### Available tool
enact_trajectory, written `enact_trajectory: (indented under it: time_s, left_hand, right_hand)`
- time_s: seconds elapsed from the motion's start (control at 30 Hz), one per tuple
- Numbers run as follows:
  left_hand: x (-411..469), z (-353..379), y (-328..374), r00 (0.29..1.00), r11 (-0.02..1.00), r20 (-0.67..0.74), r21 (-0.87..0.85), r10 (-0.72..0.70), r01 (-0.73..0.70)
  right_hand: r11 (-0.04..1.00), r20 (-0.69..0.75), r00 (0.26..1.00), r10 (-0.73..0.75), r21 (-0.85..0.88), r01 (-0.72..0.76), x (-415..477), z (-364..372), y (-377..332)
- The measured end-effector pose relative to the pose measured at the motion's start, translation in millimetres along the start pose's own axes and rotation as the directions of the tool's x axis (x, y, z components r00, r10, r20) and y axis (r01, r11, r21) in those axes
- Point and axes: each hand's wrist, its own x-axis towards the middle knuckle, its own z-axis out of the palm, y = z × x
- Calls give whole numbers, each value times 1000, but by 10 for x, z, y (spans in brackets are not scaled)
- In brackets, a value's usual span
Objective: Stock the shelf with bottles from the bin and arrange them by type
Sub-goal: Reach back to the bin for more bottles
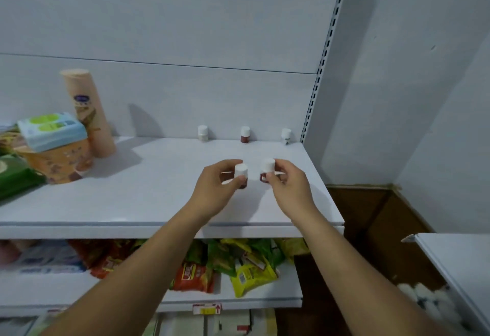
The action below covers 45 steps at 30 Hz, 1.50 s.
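Left grip (pixel 220 187): brown bottle (pixel 241 171) is pinched upright, seemingly for comparison.
Right grip (pixel 287 187): matching bottle (pixel 267 166) is pinched alongside.

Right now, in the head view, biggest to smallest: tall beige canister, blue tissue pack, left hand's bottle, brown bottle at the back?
1. Tall beige canister
2. Blue tissue pack
3. Bottle in left hand and back brown bottle: unsure; held one looks bigger but is nearer.
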Motion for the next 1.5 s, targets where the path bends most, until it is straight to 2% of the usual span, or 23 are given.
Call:
enact_trajectory:
  time_s: [0.2, 0.37, 0.47, 0.57, 0.7, 0.87, 1.2, 1.5]
  left_hand:
    - [1069, 110, -384, 999, 997, -38, 80, 13, -10]
    - [1443, 206, -496, 998, 997, -65, 76, -24, 29]
    - [1400, 325, -516, 993, 998, -110, 43, -48, 53]
    - [1416, 346, -583, 996, 998, -65, -9, -59, 58]
    - [1573, 298, -661, 999, 997, -32, 66, -27, 29]
    - [1734, 387, -730, 998, 982, -35, 186, 43, -36]
    - [1763, 502, -829, 990, 975, -112, 212, 85, -60]
    - [1772, 469, -832, 993, 973, -112, 232, 30, -3]
  right_hand:
    - [994, -11, 1000, -3, -111, 2, 1290, 439, 191]
    - [980, -21, 999, 29, -194, -33, 1762, 631, 432]
    - [985, -3, 1000, 26, -173, -26, 1853, 737, 529]
    - [985, 9, 1000, 19, -174, -17, 1866, 814, 577]
    - [983, -23, 999, 33, -182, -36, 1853, 830, 549]
    - [960, -78, 997, 29, -276, -49, 1879, 865, 589]
    - [936, -57, 998, -12, -352, -8, 1915, 874, 640]
    - [942, -55, 998, 16, -335, -34, 1945, 869, 668]
